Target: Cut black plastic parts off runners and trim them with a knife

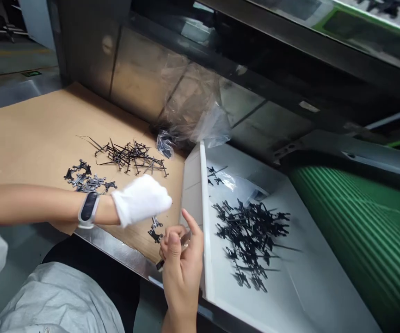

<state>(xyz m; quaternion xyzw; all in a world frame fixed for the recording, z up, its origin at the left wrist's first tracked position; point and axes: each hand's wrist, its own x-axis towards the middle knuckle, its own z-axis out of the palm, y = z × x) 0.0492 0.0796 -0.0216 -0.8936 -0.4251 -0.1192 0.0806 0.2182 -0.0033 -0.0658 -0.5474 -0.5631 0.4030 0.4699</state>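
Note:
My left hand (pixel 140 200), in a white glove and with a band on the wrist, reaches across a brown cardboard sheet (pixel 36 125); its fingers are closed and seem to pinch a small black plastic part (pixel 155 230) hanging below them. My bare right hand (pixel 181 252) is curled round a thin tool with a dark tip, forefinger raised, just left of a white tray (pixel 310 296). A pile of black moulded parts (pixel 251 236) lies in the tray. On the cardboard lie thin black sprues (pixel 130 156) and a small heap of trimmed pieces (pixel 87 179).
A crumpled clear plastic bag (pixel 193 111) sits behind the tray's corner against a metal machine wall (pixel 133 69). A green ribbed conveyor belt (pixel 362 231) runs at the right. The bench's steel edge (pixel 123 252) is close to my lap.

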